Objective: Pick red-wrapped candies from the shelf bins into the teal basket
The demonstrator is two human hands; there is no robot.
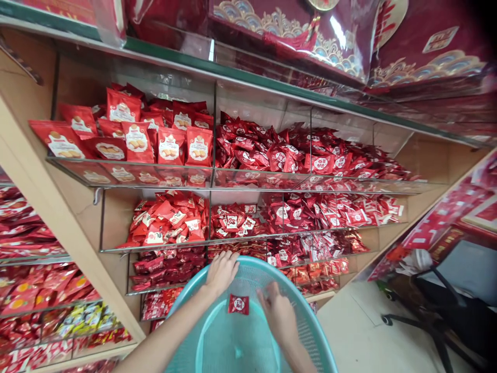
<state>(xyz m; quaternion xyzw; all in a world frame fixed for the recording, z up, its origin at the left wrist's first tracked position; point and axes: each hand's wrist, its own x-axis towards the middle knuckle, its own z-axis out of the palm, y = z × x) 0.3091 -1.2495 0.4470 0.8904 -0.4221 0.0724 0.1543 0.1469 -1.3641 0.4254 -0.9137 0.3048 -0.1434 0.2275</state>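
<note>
A turquoise plastic basket with mesh walls is in front of me, below the shelves. My left hand is closed over its far rim. One small red packet with a white round label lies in the basket, near the far side. My right hand is inside the basket, just right of the packet and apart from it. Its fingers look partly curled but are smeared by motion, and I see nothing in them.
Glass-fronted shelves hold heaps of red packets and larger biscuit packets. Dark red gift bags stand above. A wooden post divides the racks at left. To the right, an office chair stands on the tiled floor.
</note>
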